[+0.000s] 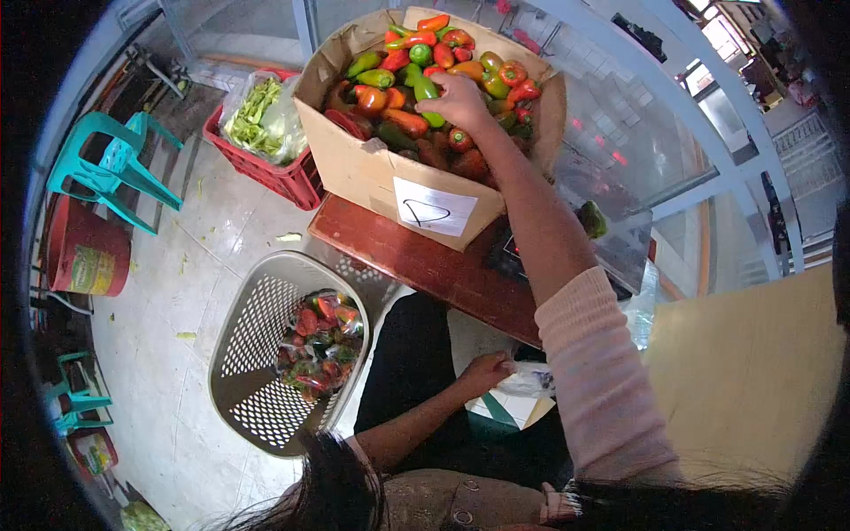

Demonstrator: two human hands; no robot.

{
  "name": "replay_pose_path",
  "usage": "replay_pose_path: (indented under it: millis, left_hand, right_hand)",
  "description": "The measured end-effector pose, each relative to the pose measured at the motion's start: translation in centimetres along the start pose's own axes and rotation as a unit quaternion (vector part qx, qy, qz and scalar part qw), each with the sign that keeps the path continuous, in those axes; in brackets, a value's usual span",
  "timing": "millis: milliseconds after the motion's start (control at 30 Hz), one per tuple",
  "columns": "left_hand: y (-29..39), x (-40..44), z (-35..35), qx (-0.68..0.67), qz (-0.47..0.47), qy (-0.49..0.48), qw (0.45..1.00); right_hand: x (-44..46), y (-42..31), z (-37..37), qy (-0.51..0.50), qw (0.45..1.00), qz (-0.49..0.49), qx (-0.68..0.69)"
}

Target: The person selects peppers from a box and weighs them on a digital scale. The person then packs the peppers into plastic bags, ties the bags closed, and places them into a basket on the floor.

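Note:
A cardboard box [350, 164] full of red, green and orange peppers stands on a red-brown bench [390, 252]. My right hand [460, 102] reaches into it, its fingers curled round a green pepper [426, 88] on top of the pile. Low over my lap, my left hand [485, 373] is closed on a clear plastic bag [529, 380]. To the left on the floor, a beige perforated basket [239, 354] holds bagged peppers [320, 345].
A red crate [266, 180] with bagged green vegetables stands behind the basket. Teal stools [111, 164] and a red bucket [84, 248] are at the left. Right of the box, one green pepper [591, 219] lies near a glass panel.

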State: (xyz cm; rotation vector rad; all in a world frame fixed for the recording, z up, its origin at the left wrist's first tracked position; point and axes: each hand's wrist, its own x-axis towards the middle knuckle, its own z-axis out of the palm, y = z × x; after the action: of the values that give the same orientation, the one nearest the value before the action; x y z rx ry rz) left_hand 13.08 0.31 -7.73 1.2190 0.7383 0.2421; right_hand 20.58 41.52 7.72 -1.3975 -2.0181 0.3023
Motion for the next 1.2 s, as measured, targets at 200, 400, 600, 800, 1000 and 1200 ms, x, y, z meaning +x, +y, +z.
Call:
replay_pose_path:
  millis: [200, 400, 600, 800, 1000, 1200]
  left_hand:
    - [-1.0, 0.1, -1.1, -0.034, -0.021, 0.03, 0.999]
    - [0.6, 0.3, -1.0, 0.004, -0.005, 0.01, 1.0]
    - [0.1, 0.3, 0.1, 0.048, -0.03, 0.001, 0.998]
    - [-0.5, -0.4, -1.9, 0.018, -0.012, 0.025, 0.999]
    - [-0.7, 0.0, -1.8, 0.097, -0.014, 0.004, 0.995]
    - [-3.1, 1.0, -3.0, 0.076, -0.018, -0.01, 0.997]
  right_hand:
    - [-3.2, -2.8, -9.9, 0.257, 0.964, 0.03, 0.055]
    - [-19.2, 3.2, -25.5, 0.219, 0.958, 0.1, -0.159]
    - [-31.0, 11.5, -23.2, 0.109, 0.94, 0.247, -0.211]
    - [-30.7, 10.7, -20.3, 0.012, 0.906, 0.29, -0.308]
    - [-32.1, 11.1, -20.5, 0.091, 0.915, 0.293, -0.261]
    - [-42.9, 2.4, -21.7, 0.308, 0.922, 0.212, -0.102]
